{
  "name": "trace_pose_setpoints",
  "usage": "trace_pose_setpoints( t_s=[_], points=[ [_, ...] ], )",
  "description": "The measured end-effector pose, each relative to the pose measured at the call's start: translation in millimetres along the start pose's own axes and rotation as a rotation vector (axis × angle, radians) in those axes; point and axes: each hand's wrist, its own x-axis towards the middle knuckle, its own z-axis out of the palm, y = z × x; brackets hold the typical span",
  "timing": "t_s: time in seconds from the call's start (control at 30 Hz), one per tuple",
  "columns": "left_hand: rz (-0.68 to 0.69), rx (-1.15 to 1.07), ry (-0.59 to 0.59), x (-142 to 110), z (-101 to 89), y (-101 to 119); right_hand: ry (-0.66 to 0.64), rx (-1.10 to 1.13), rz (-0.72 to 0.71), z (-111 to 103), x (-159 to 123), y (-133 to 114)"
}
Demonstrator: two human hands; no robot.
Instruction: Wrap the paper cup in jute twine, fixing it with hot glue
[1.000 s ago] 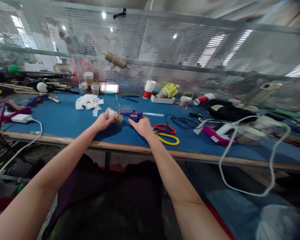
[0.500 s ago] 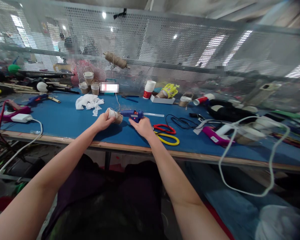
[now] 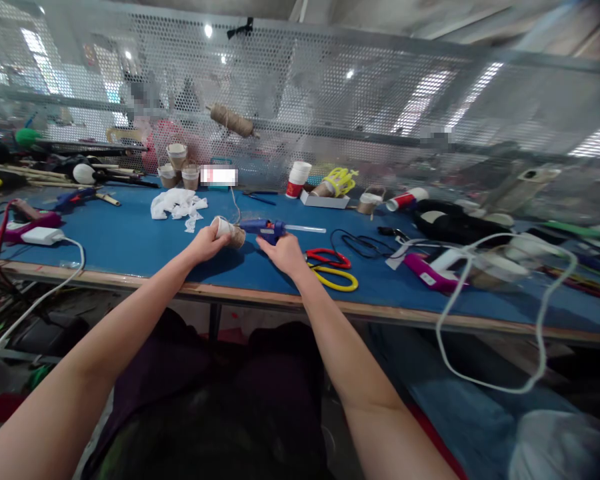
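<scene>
My left hand (image 3: pixel 207 244) is closed round a paper cup (image 3: pixel 231 233) partly wrapped in brown twine, tipped on its side above the blue tabletop. In my right hand (image 3: pixel 284 252) is a blue glue gun (image 3: pixel 265 230), a clear glue stick (image 3: pixel 305 229) poking out of its back end. The gun's nozzle points left and is at the twine-covered end of the cup; whether it touches cannot be made out. A strand of twine (image 3: pixel 234 200) rises behind the cup. Just right of my right hand lie scissors (image 3: pixel 337 279) with red and yellow handles.
Crumpled white tissue (image 3: pixel 177 205) lies behind my left hand. Farther back stand several twine-wrapped cups (image 3: pixel 177 157), stacked paper cups (image 3: pixel 299 180) and a white box (image 3: pixel 325 199). A twine spool (image 3: pixel 231 120) hangs on the mesh. Rightward are a purple glue gun (image 3: pixel 430 272) and a looping white cable (image 3: pixel 443 333).
The glue gun has shifted very slightly left toward the cup. Its red light, visible before, no longer shows. My left hand and the cup stay almost in place.
</scene>
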Motion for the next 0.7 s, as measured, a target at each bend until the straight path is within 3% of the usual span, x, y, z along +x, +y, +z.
trace_pose_setpoints(
  t_s=[0.7],
  points=[
    [0.009,0.013,-0.006,-1.0,-0.3,2.0,-0.001,0.003,-0.005,-0.5,-2.4,1.1]
  ],
)
